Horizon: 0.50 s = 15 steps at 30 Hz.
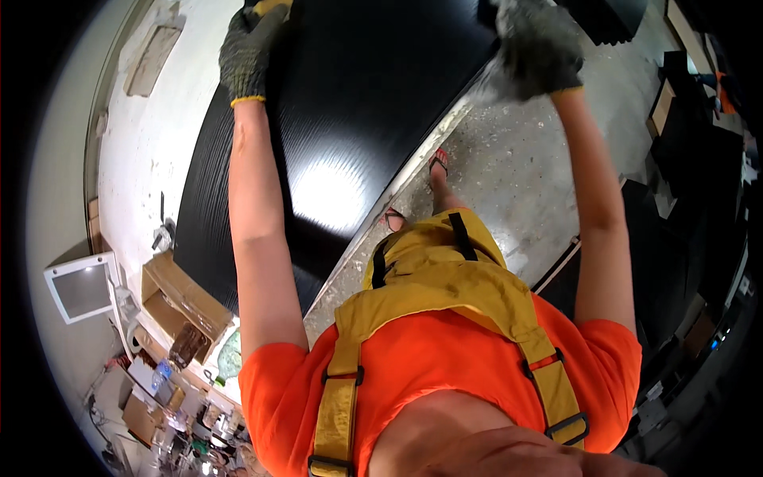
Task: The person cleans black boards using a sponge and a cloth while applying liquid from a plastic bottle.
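A large black panel (373, 87) with a glossy wood-grain face lies on a white worktable (171, 119) in front of me. My left hand (248, 56), in a grey knit glove with a yellow cuff, is at the panel's far left. Its fingers look closed at a small yellow thing (270, 7), cut off by the picture's upper edge; its kind is unclear. Past the panel's right edge is my right hand (539, 52), gloved the same way and smeared by motion. Its fingers cannot be made out; a dark patch beside them is too blurred to name.
A cardboard box (179, 298) stands by the table's near left end, beside a white-framed lamp or screen (82, 288) and cluttered small items. A flat piece of board (152, 60) lies at far left. Black panels (660, 246) are stacked on the right, above a concrete floor (509, 175).
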Available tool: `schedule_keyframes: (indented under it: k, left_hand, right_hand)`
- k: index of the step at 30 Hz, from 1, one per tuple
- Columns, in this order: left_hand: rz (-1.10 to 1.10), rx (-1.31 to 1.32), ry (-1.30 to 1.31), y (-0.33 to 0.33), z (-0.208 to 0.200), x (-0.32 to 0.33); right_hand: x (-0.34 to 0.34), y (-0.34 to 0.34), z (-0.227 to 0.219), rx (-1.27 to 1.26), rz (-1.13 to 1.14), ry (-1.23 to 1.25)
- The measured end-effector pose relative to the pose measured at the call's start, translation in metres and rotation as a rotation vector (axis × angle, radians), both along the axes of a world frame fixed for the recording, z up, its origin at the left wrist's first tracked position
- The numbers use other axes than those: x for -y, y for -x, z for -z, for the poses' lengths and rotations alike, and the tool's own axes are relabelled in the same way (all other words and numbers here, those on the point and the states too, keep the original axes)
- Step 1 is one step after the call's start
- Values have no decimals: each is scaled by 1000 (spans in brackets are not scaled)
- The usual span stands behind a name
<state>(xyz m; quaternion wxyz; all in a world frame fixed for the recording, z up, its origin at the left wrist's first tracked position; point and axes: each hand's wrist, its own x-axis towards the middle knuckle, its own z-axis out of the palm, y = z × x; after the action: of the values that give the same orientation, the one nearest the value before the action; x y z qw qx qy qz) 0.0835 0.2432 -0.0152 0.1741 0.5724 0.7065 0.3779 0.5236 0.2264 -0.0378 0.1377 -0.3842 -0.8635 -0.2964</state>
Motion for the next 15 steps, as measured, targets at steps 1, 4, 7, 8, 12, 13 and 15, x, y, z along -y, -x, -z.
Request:
schedule_keyframes:
  k: [1,4,7,8,12,13,15]
  left_hand:
    - [-31,-13,18,4,4,10]
    - [56,343,-115,-16,-9,7]
    - [-53,101,-41,-11,-17,13]
    - [-64,103,-40,-11,-17,17]
    - [-102,174,-104,1,-14,23]
    - [-98,164,-81,6,-12,31]
    - [-81,167,-26,10,-24,58]
  right_hand:
    - [-7,67,-68,-109,544,566]
    - [41,58,-4,-231,3,209]
    - [160,160,-45,-643,-202,968]
    - [163,161,-45,-636,-210,973]
    - [177,161,-37,-335,-330,889]
    - [183,159,-28,-264,-371,872]
    - [167,109,45,-759,-327,1156]
